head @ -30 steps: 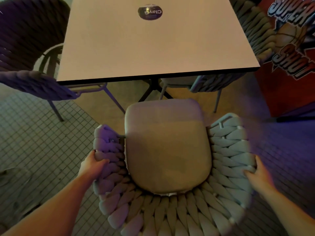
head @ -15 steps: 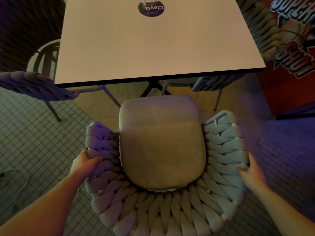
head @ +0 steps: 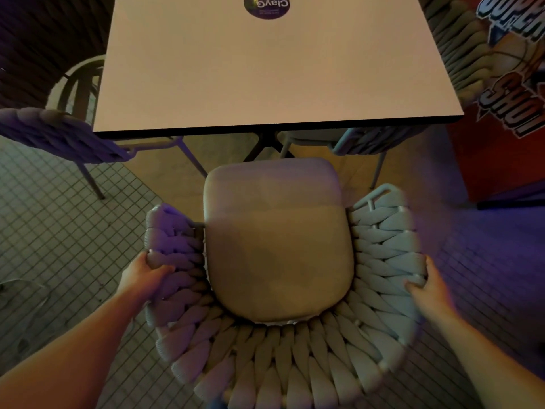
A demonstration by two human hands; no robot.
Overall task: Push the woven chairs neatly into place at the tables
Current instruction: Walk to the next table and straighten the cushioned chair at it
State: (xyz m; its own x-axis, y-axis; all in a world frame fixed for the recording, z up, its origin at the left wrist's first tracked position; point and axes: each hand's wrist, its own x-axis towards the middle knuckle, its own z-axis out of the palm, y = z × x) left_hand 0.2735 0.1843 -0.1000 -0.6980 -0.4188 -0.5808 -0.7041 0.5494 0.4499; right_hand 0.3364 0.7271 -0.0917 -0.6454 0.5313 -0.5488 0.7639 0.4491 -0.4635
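Observation:
A woven chair (head: 380, 261) with a thick rope backrest and a beige seat cushion (head: 277, 240) stands right below me, facing a square pale table (head: 265, 69). My left hand (head: 141, 278) grips the left side of the woven rim. My right hand (head: 427, 287) grips the right side of the rim. The cushion's front edge lies just short of the table's near edge, above the table's dark pedestal leg (head: 265, 143).
A second woven chair (head: 53, 131) sits at the table's left side and a third (head: 460, 48) at its right. A red panel with cartoon lettering (head: 510, 107) stands at the right. The floor is small square tiles (head: 59, 231).
The chair has slid forward toward the table, and its cushion front now sits closer to the table edge. Both hands keep their grip on the rim.

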